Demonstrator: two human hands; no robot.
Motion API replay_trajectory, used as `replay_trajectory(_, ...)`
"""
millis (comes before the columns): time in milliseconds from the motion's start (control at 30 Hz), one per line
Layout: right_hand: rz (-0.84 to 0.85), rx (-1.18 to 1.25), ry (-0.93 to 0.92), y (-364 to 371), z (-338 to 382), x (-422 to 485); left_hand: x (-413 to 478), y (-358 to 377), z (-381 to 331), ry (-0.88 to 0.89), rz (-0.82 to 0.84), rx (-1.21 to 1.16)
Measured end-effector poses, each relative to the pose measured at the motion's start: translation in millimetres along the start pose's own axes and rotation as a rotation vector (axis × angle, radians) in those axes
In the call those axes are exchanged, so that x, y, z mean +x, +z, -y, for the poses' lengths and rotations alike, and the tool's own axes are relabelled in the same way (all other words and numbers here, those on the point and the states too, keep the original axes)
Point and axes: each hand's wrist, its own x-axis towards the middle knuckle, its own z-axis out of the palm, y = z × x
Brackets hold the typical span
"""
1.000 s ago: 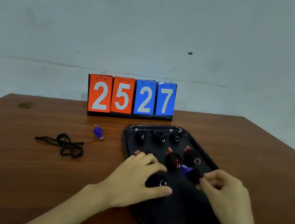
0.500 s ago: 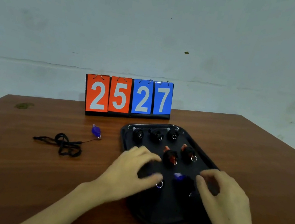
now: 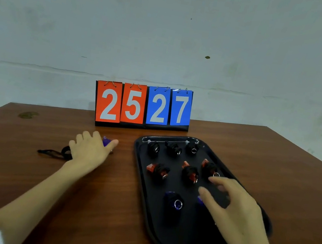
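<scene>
Step in hand, as I read it: fetching the last loose piece for the tray. The left hand (image 3: 89, 150) is stretched out over the table (image 3: 38, 186), left of the black tray (image 3: 178, 240), and lies on the purple whistle (image 3: 106, 141), which peeks out between forefinger and outstretched thumb. Fingers bent forward over it; cannot tell whether they already pinch it or only rest there. The whistle's black lanyard (image 3: 52, 152) trails off to the left, loose and unwound, partly hidden under the wrist. The right hand (image 3: 233, 206) hovers low over the near right part of the tray, fingers spread and loosely bent, holding nothing that shows; a blue piece (image 3: 199, 200) sits just under its thumb, contact unclear. On the tray: three black whistles in the far row (image 3: 173, 148), three red ones in the middle row (image 3: 157, 169), and a blue whistle (image 3: 174, 204) with its cord wrapped up in the near row. A flip scoreboard (image 3: 143, 106) reading 2527 stands at the far edge. Next move likely calls for a firm pinch on the purple whistle, lifting it so the lanyard follows without snagging, then both hands winding the cord before setting it in the near row beside the blue ones. The whistle is well apart from the right hand, with the tray's left rim between them.
</scene>
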Motion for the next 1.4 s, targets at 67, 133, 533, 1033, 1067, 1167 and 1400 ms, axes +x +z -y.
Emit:
replay_trajectory(67,-0.019,0.036,-0.047,4,13,14,4,4,-6,-0.020,0.010,0.058)
replay_trajectory(133,0.010,0.103,-0.082,14,29,32,5,5,-10,-0.008,0.007,0.079)
replay_trajectory(533,0.435,0.766,0.136,63,114,105,-65,-44,-52,0.549,-0.408,-0.525)
replay_trajectory(1033,0.372,1.491,0.466,46,93,119,-16,-28,7,0.112,0.096,-0.729)
replay_trajectory(1067,0.379,1.427,0.469,45,90,121,-10,-27,14,0.047,0.042,-0.716)
replay_trajectory(1167,0.305,1.182,0.411,46,91,121,0,-23,29,-0.003,-0.106,-0.546)
replay_trajectory(1400,0.139,0.970,0.236,48,89,117,7,-16,38,0.035,0.095,-0.479)
